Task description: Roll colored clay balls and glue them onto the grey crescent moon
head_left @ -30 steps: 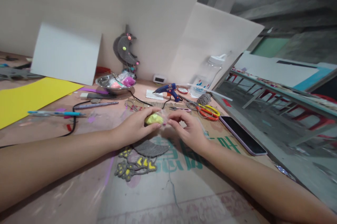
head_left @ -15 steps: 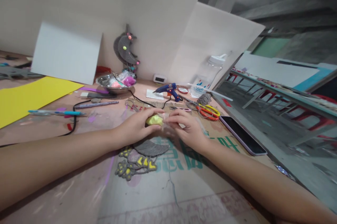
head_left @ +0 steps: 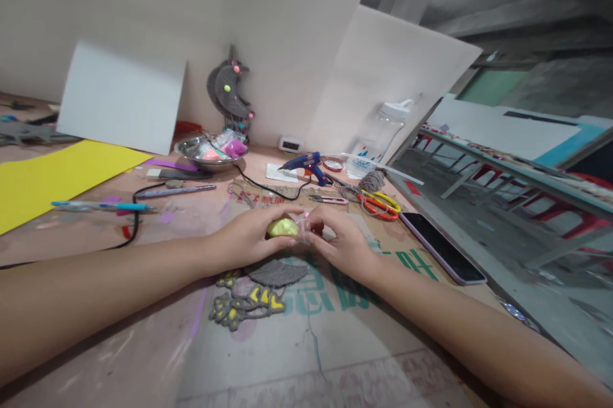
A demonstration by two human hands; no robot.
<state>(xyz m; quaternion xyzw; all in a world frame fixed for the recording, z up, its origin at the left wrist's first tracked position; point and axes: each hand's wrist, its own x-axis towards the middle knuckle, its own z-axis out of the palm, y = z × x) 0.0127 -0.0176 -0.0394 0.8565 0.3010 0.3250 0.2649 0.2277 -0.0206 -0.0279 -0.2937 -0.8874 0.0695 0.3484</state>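
A bright yellow lump of what looks like modelling clay (head_left: 282,227), in clear plastic wrap (head_left: 303,229), is held above the cardboard. My left hand (head_left: 256,229) is curled round the lump, thumb below and fingers above. My right hand (head_left: 338,235) closes its fingers on the gathered end of the wrap; a small pink spot shows between the hands. Just below them lies a grey crescent-shaped piece (head_left: 275,272), partly hidden by my left hand. Beside it are grey cord-outlined flower shapes (head_left: 232,309) with yellow fillings.
Behind my hands lie a blue glue gun (head_left: 306,164), a pink cutter (head_left: 330,200) and orange-and-yellow-handled scissors (head_left: 380,205). A phone (head_left: 443,248) rests at the right edge. Further back stand a metal bowl (head_left: 184,151) of wrapped clay and a clear bottle (head_left: 383,130).
My right fingers have shifted on the plastic wrap, and the gap between thumb and fingers shows more. The yellow lump sits slightly lower, still in my left hand.
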